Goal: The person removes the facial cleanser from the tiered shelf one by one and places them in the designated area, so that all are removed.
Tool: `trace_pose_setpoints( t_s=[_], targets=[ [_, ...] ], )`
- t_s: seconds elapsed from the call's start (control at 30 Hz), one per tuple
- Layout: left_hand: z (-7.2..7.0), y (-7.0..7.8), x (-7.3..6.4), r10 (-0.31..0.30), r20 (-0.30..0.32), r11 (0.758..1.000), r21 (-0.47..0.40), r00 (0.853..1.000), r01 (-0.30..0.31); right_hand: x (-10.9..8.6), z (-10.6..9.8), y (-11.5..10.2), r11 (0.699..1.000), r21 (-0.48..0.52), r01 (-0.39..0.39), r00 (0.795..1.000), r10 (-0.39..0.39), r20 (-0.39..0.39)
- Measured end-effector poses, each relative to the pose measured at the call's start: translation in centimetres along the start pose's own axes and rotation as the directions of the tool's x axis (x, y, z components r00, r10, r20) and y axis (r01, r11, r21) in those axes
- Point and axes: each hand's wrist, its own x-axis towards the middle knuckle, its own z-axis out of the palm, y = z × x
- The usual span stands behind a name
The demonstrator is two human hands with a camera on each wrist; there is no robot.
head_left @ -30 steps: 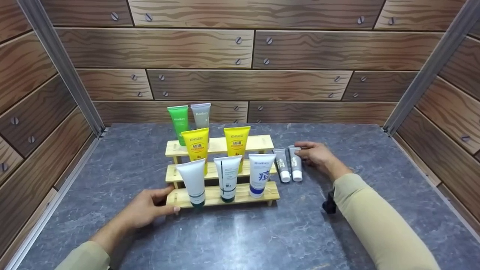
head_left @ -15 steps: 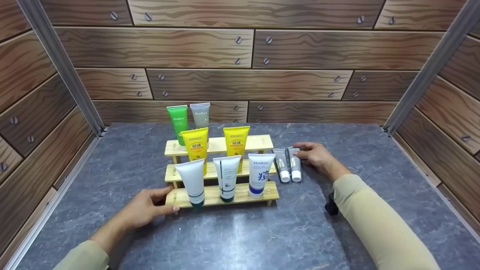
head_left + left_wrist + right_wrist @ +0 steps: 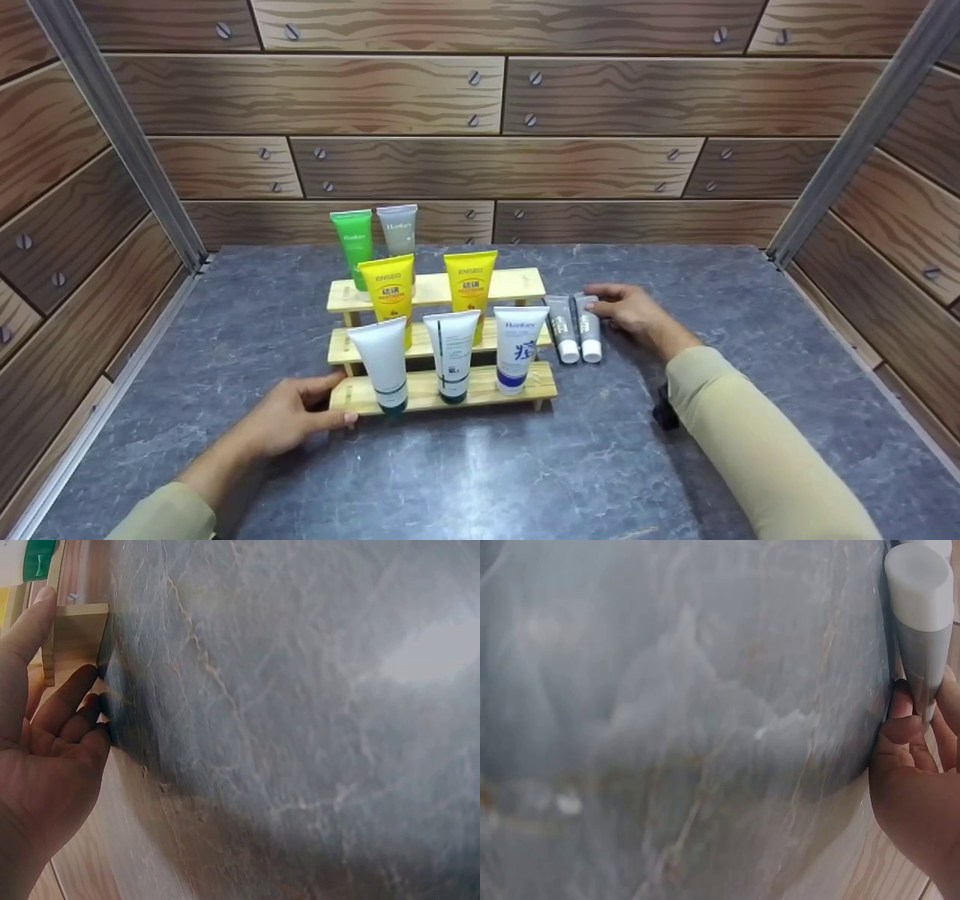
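A three-tier wooden display rack point(image 3: 510, 283) bears several squeeze tubes. My left hand point(image 3: 289, 420) grips the left end of its lowest step, thumb on the front edge and index finger behind; the left wrist view shows the other fingers point(image 3: 79, 701) curled beside the wooden leg. Two grey tubes with white caps lie side by side right of the rack, caps toward me. My right hand point(image 3: 634, 315) holds the flat tail of the outer grey tube point(image 3: 589, 330) between thumb and fingers. The inner grey tube point(image 3: 564, 330) lies between it and the rack.
The front step holds two white tubes with dark green caps and a white-and-blue tube point(image 3: 520, 345). Two yellow tubes stand on the middle step, a green tube point(image 3: 354, 244) and a pale grey one point(image 3: 399, 232) on top. Wood-patterned walls point(image 3: 495, 97) enclose the marbled table point(image 3: 660, 480).
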Motion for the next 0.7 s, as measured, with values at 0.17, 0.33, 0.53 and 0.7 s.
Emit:
trace_pose_setpoints(
  t_s=[0.17,0.33,0.53,0.7],
  targets=[
    [-0.01,-0.04,-0.07,-0.006,-0.011,1.000,0.029,1.000,0.006,0.23,0.03,-0.01,0.997,-0.075,-0.011,1.000,0.011,0.004],
    [-0.01,-0.13,-0.13,-0.010,-0.012,0.999,0.033,1.000,0.010,0.32,0.05,-0.05,0.995,-0.101,-0.015,1.000,0.016,0.015],
    [0.01,-0.07,-0.16,-0.020,-0.019,0.999,0.032,1.000,0.020,0.39,0.11,-0.11,0.993,-0.113,-0.040,0.999,0.042,0.010],
    [-0.04,0.07,-0.11,-0.005,-0.015,1.000,0.024,1.000,0.006,0.40,0.11,-0.36,0.994,-0.095,-0.046,0.999,0.047,0.014]
  ],
)
